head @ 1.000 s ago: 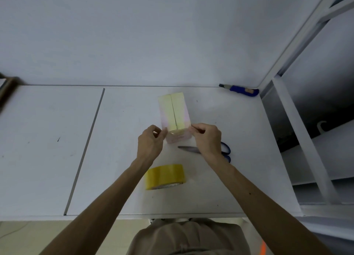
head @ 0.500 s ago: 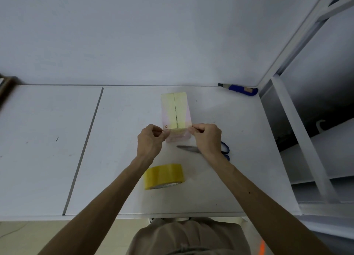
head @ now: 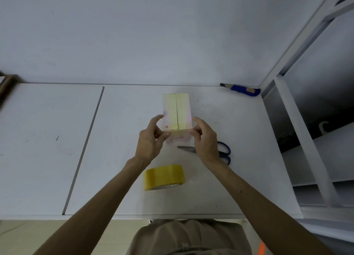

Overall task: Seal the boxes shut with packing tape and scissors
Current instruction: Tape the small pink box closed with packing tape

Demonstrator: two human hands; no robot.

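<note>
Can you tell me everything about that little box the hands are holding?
The box is small and looks like cardboard, pale yellow on top with pinkish sides. Its two top flaps are folded shut and meet in a straight seam down the middle. A tiny red mark sits by the near left corner. It stands on the white table, and the left hand and right hand grip its near corners, one on each side.

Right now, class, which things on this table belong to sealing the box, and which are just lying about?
Part of the job: box, held by left hand and right hand; yellow packing tape roll; blue-handled scissors.
Lying about: blue utility knife; brown object at far left.
</note>
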